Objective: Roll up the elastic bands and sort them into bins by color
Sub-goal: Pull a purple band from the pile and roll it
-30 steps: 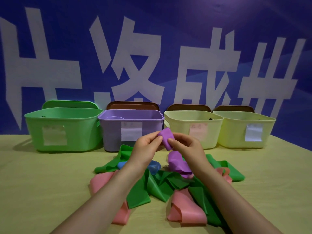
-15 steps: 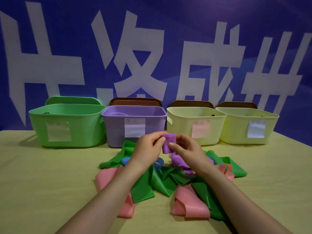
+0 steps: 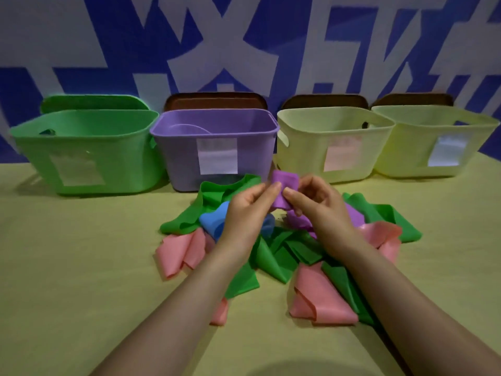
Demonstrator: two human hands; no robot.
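Observation:
A purple elastic band (image 3: 284, 189), partly rolled, is held upright above the pile; its loose tail hangs down to the table. My left hand (image 3: 245, 213) pinches the roll's left side, and my right hand (image 3: 317, 204) pinches its right side. Beneath them lies a heap of loose bands: green (image 3: 282, 256), pink (image 3: 320, 299) and blue (image 3: 212, 219). A purple bin (image 3: 217, 126) stands just behind the roll, with a green bin (image 3: 81, 147) to its left.
Two pale yellow bins (image 3: 330, 126) (image 3: 439, 123) stand right of the purple one, each bearing a paper label. Brown and green lids lean behind the bins against a blue banner. A yellow cloth covers the table (image 3: 67, 267).
The roll has turned upright between my fingers and grown thicker. The camera has tipped down and moved closer, so the bins look nearer.

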